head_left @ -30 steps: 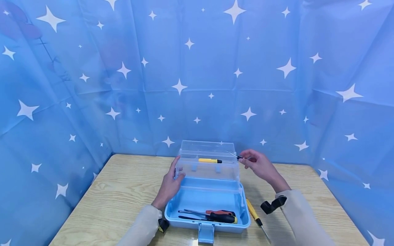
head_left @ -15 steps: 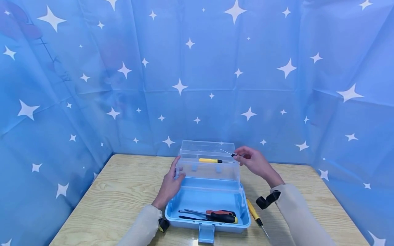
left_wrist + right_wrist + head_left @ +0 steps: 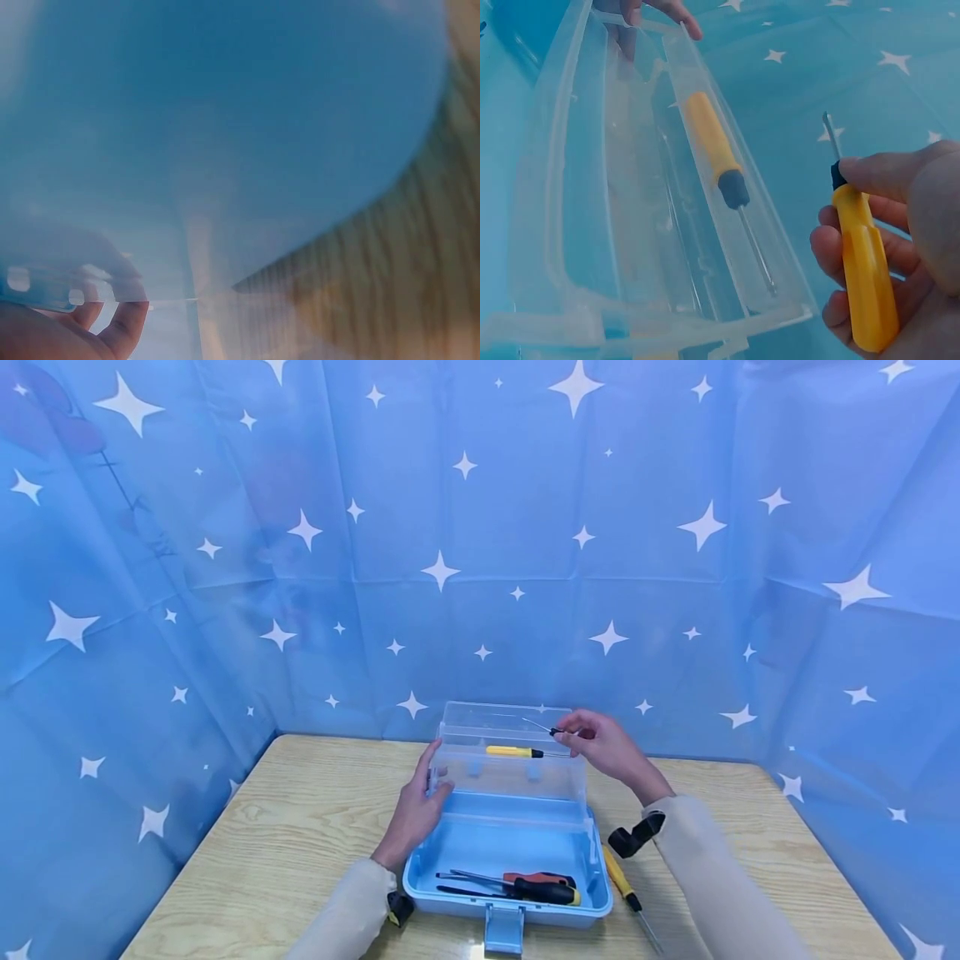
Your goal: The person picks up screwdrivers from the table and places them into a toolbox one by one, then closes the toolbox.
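Note:
A light blue toolbox (image 3: 431, 852) stands with its clear plastic lid (image 3: 555, 783) raised. The left hand (image 3: 412, 810) grips the lid's left end, its thumb in front and other fingers partly hidden. Along the lid's narrow clear compartment lies a yellow screwdriver (image 3: 709, 135) with a black collar. Beside the lid's upper right end, the right hand (image 3: 603, 747) holds a second yellow screwdriver (image 3: 866, 277), thumb on its black collar. Its thin shaft points left in the head view, over the lid's upper part; that hand covers most of the handle there.
Inside the toolbox lie a black-and-yellow screwdriver (image 3: 543, 892), a red-handled tool (image 3: 525, 877) and a dark slim tool (image 3: 468, 891). Another yellow screwdriver (image 3: 617, 872) lies on the wooden table (image 3: 300, 827), right of the box. A starry blue curtain (image 3: 487, 527) hangs behind.
The right hand has moved left and slightly up with its screwdriver, bringing the shaft farther across the lid's upper part. The left hand keeps its hold on the lid.

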Motion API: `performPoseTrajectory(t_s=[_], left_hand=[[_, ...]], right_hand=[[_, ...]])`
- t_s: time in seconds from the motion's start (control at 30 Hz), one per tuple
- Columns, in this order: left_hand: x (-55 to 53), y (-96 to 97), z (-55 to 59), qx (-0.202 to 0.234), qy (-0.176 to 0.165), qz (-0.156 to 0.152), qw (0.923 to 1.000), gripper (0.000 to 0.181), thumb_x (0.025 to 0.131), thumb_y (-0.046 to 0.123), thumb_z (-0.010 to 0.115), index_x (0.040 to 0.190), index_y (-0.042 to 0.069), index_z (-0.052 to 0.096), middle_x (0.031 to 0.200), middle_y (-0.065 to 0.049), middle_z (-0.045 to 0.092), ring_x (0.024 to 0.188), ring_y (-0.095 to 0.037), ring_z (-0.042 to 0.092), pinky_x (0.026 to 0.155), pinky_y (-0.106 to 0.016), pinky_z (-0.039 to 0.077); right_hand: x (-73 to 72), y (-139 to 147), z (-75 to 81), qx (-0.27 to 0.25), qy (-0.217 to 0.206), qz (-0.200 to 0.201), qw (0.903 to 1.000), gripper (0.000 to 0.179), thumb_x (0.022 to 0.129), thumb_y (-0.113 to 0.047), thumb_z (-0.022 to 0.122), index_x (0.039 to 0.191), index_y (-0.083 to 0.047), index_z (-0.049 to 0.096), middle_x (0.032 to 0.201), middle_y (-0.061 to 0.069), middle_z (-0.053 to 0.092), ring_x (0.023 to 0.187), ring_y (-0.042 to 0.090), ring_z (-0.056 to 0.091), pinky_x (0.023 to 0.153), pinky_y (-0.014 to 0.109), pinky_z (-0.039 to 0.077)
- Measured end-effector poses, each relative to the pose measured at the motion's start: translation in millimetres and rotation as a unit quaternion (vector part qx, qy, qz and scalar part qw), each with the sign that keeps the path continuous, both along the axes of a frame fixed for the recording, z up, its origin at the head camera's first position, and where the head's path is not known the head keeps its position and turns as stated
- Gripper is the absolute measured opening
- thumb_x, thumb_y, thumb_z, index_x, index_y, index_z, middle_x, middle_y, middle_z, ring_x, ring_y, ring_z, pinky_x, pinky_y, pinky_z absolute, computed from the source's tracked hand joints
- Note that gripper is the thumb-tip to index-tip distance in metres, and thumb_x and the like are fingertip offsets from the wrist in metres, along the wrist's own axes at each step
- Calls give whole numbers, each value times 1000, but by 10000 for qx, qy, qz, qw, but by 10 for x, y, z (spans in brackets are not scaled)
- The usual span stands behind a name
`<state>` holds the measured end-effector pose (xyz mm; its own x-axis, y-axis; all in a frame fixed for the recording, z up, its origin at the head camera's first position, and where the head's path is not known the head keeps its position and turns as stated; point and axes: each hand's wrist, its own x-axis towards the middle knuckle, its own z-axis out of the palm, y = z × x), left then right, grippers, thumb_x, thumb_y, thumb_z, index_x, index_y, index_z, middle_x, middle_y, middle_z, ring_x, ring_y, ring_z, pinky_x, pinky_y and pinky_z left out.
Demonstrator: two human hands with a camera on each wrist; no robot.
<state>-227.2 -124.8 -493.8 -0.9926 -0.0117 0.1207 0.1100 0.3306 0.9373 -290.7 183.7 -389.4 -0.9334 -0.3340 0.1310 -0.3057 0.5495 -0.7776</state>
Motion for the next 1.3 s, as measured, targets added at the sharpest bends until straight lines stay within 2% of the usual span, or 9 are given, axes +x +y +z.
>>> performPoseTrajectory(t_s=[0.33,0.67,1.0,1.3], left_hand=[[2,6,9,47,-10,13,10000,65,103,24,51,153,50,19,155,-6,41,138,-36,44,104,-68,39],[8,0,7,46,14,-13,10000,64,103,30,51,152,54,17,155,-5,40,139,-37,43,104,-67,39],[-16,6,-32,-60,16,53,10000,63,103,32,51,149,59,17,151,-7,46,136,-36,46,104,-66,40],[-6,9,-20,-58,28,76,10000,63,103,32,52,150,57,18,151,-6,46,136,-35,47,103,-67,40]], right_hand=[[-76,-111,-29,-100,-37,115,9999,17,97,-25,64,107,-11,67,107,21,66,75,25,61,71,37,53],[-120,-224,-4,-53,20,185,9998,15,96,-21,66,106,-10,68,100,10,65,78,26,63,71,38,56],[-182,-298,-70,77,57,294,9995,14,97,-21,65,106,-11,69,101,8,66,81,23,62,72,37,56],[-250,-337,-111,221,38,236,9995,11,97,-19,65,104,-13,69,102,7,67,81,22,61,70,32,55]])
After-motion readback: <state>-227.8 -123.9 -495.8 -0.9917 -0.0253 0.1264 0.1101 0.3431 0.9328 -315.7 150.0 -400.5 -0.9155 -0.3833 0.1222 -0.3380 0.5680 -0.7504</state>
